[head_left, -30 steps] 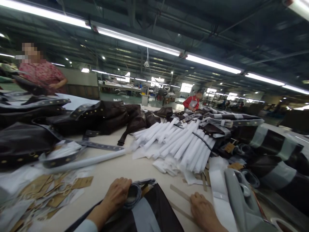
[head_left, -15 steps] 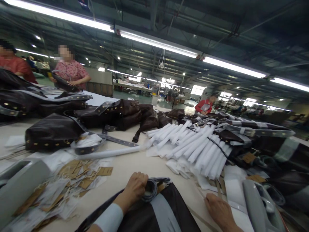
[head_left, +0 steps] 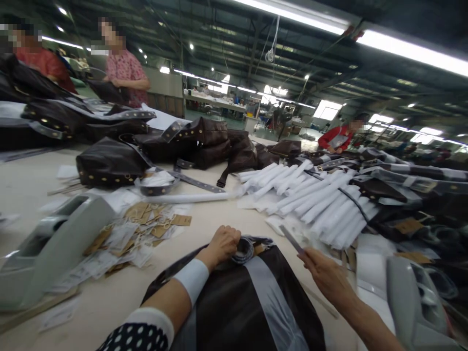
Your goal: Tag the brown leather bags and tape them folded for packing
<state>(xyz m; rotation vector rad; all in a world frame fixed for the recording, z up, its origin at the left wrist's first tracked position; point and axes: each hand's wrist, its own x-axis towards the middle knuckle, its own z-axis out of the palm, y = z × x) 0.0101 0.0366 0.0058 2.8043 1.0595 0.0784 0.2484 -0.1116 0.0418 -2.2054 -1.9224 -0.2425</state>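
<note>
Bag (head_left: 230,302) on the flat, pale table (head_left: 219,214) looks soft, floppy, a bit slippery, not too heavy; grabbing its top edge (head_left: 268,240) seems best. Left hand (head_left: 224,243) curls closed beside the roll (head_left: 243,250); its grip is hard to tell. Right hand (head_left: 327,275) pinches a thin strip (head_left: 291,239). Long lights (head_left: 413,51) shine under the dark roof (head_left: 204,31).

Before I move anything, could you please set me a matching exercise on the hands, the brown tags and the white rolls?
Things
1. Left hand
2. Right hand
3. Brown tags
4. White rolls

Places or states
A. Holding a thin strip
B. Lying with a black strap across them
C. At the grey coil on the dark bag
D. In a loose heap on the table

Pairs: 1-C, 2-A, 3-D, 4-B
</note>
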